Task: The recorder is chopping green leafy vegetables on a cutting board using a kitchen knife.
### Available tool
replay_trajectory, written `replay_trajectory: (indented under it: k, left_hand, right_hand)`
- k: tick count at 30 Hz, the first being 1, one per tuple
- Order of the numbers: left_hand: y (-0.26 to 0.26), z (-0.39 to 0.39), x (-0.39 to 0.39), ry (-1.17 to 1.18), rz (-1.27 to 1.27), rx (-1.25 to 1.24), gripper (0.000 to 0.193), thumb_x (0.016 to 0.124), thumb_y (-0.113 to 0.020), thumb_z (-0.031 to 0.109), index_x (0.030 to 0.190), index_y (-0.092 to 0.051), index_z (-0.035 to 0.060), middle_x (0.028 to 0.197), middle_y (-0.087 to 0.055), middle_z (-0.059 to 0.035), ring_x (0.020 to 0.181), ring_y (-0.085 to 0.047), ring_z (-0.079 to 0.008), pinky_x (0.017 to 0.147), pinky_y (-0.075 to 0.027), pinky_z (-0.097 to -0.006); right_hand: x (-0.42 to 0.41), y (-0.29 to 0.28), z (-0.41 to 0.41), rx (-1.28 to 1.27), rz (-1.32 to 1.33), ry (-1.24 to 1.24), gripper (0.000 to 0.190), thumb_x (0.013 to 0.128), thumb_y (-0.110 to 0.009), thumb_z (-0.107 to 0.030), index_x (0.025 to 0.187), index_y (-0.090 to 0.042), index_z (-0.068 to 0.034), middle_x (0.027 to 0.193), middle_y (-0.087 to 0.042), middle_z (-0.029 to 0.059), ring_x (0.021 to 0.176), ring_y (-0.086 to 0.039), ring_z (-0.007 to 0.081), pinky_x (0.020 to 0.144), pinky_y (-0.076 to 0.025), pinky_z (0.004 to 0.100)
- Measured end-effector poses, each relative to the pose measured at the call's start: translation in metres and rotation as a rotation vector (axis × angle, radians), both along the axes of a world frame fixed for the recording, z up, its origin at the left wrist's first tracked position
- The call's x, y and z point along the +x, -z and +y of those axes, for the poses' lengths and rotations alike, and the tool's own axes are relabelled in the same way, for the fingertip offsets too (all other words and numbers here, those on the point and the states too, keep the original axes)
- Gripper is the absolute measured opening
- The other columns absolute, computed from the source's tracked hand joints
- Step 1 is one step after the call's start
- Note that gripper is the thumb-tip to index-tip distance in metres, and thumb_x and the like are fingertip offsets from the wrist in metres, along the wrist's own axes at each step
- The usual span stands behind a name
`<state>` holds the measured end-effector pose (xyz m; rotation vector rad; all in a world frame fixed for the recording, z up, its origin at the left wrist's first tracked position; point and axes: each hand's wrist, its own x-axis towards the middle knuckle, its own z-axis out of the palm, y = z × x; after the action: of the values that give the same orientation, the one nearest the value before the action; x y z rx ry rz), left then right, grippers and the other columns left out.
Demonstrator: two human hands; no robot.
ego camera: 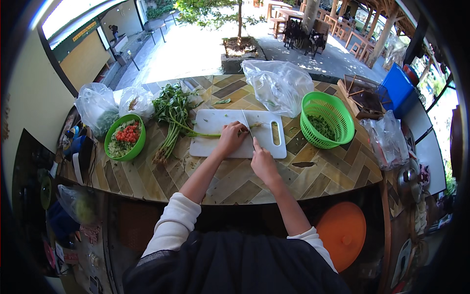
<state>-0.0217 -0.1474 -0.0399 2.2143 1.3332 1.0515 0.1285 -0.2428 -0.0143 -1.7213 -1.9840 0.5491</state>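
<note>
On the white plastic cutting board, my left hand holds down a green leafy stalk that lies across the board. My right hand grips a kitchen knife, its index finger stretched along the spine. The blade stands over the stalk, just right of my left fingertips. Beyond the blade lies the rooted end of the stalk. A bunch of leafy greens with roots rests left of the board. To the right stands a green plastic colander with chopped greens inside.
A green bowl of chopped vegetables, topped with diced red pieces, stands at the left. Plastic bags sit behind it. Another clear bag lies behind the board. A wooden box and blue container are at the right.
</note>
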Motion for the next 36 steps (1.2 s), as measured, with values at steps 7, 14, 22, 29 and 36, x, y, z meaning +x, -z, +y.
replay_trajectory:
  k: [7, 14, 22, 29, 36]
  left_hand:
    - [0.003, 0.001, 0.000, 0.016, -0.001, -0.019, 0.015, 0.082, -0.064, 0.019, 0.090, -0.069, 0.0070, 0.094, -0.065, -0.0078, 0.098, -0.059, -0.0265, 0.087, -0.038, -0.0407]
    - [0.001, 0.005, 0.002, -0.016, 0.093, 0.021, 0.014, 0.084, -0.064, 0.021, 0.092, -0.068, 0.0108, 0.093, -0.064, -0.0037, 0.090, -0.060, -0.0200, 0.089, -0.034, -0.0374]
    - [-0.002, 0.011, 0.017, 0.015, 0.098, -0.019, 0.015, 0.083, -0.065, 0.021, 0.093, -0.068, 0.0106, 0.095, -0.065, -0.0039, 0.095, -0.060, -0.0209, 0.089, -0.033, -0.0400]
    - [-0.004, 0.007, 0.010, -0.007, 0.085, -0.033, 0.017, 0.082, -0.066, 0.021, 0.094, -0.068, 0.0101, 0.098, -0.065, -0.0050, 0.102, -0.058, -0.0222, 0.090, -0.031, -0.0426]
    - [-0.005, 0.006, 0.002, -0.035, 0.168, -0.075, 0.018, 0.082, -0.066, 0.021, 0.097, -0.069, 0.0124, 0.101, -0.064, -0.0046, 0.106, -0.056, -0.0214, 0.091, -0.030, -0.0425]
  right_hand:
    - [0.007, 0.006, 0.000, 0.031, 0.039, 0.001, 0.051, 0.093, -0.046, -0.010, 0.142, -0.036, -0.002, 0.097, -0.061, 0.0287, 0.089, -0.062, 0.0429, 0.080, -0.050, 0.0480]
    - [0.020, 0.009, -0.006, 0.067, 0.060, 0.043, 0.051, 0.093, -0.047, -0.010, 0.142, -0.036, -0.001, 0.098, -0.061, 0.0292, 0.089, -0.061, 0.0431, 0.080, -0.050, 0.0481]
    - [0.047, -0.001, -0.017, 0.109, 0.099, 0.152, 0.047, 0.091, -0.049, -0.006, 0.136, -0.041, 0.004, 0.097, -0.062, 0.0311, 0.089, -0.061, 0.0444, 0.079, -0.049, 0.0486]
    - [0.051, -0.007, -0.027, 0.140, 0.196, 0.188, 0.043, 0.091, -0.050, -0.008, 0.132, -0.043, 0.006, 0.100, -0.061, 0.0320, 0.092, -0.061, 0.0446, 0.079, -0.049, 0.0488]
    - [0.027, -0.024, -0.040, 0.028, 0.262, 0.114, 0.040, 0.091, -0.052, -0.009, 0.127, -0.047, 0.008, 0.091, -0.063, 0.0310, 0.088, -0.061, 0.0455, 0.076, -0.049, 0.0487]
